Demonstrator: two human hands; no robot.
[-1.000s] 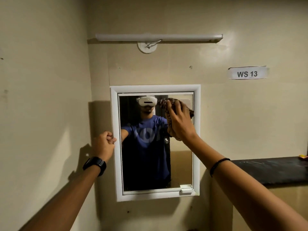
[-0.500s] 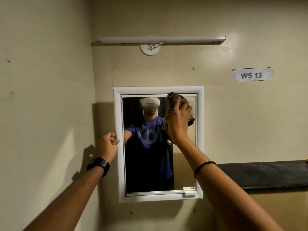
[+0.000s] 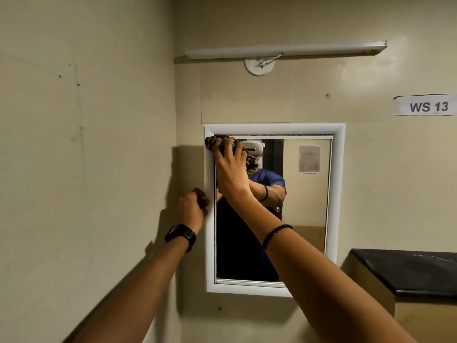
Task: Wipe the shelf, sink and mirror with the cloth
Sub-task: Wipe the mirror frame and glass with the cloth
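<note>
A white-framed mirror (image 3: 306,206) hangs on the beige wall ahead. My right hand (image 3: 231,169) presses a dark patterned cloth (image 3: 214,142) against the glass at the mirror's upper left corner. The cloth bunches under my fingers and pokes out over the frame's left side. My left hand (image 3: 191,209), with a black watch on its wrist, grips the frame's left edge at mid height, fingers curled around it. No sink is in view.
A black-topped ledge (image 3: 408,271) juts from the wall at the lower right. A tube light (image 3: 284,52) is mounted above the mirror. A paper label reading WS 13 (image 3: 427,106) is stuck at the right. A side wall (image 3: 86,157) stands close on the left.
My right hand has swept the cloth from the mirror's upper right across to its upper left corner. My left hand has kept its hold on the frame's left edge.
</note>
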